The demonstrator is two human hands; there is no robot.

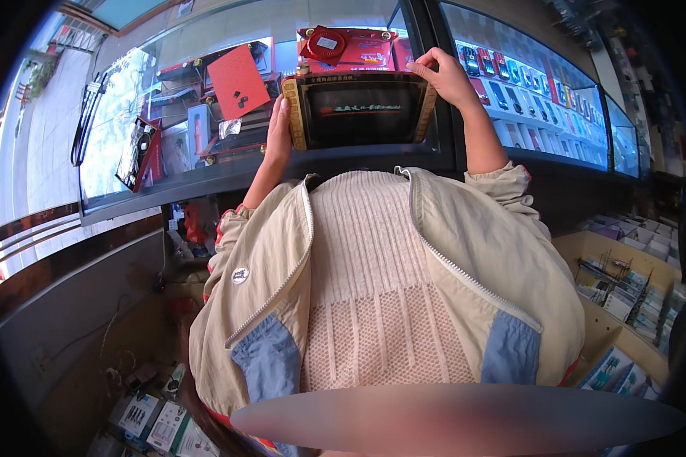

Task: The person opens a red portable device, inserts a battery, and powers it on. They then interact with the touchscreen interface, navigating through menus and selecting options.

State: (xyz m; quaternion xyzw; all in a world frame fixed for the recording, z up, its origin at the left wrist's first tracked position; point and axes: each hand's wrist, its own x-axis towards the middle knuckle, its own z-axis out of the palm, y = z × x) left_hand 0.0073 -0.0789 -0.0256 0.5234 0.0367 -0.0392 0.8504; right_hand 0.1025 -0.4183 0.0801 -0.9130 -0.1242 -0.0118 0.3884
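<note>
A portable video player [362, 126] with a gold-brown frame stands tilted up at the counter's near edge, its dark screen showing a lit line of text. Against its left side lies my left hand [279, 129], fingers stretched along the frame, steadying it. My right hand [446, 78] is at the upper right corner, thumb and forefinger pinched together at the top edge; whatever small part they grip there is hard to see. Behind the player sit a round red item [328, 45] with a pale label and a red box [366, 55].
A red card [238, 82] with small black pieces lies on the glass counter [122, 99], left of the player. Farther left are a black cable [90, 114] and an open box [139, 154]. The right display case [526, 99] holds rows of phones. Trays [621, 282] of small packages stand low right.
</note>
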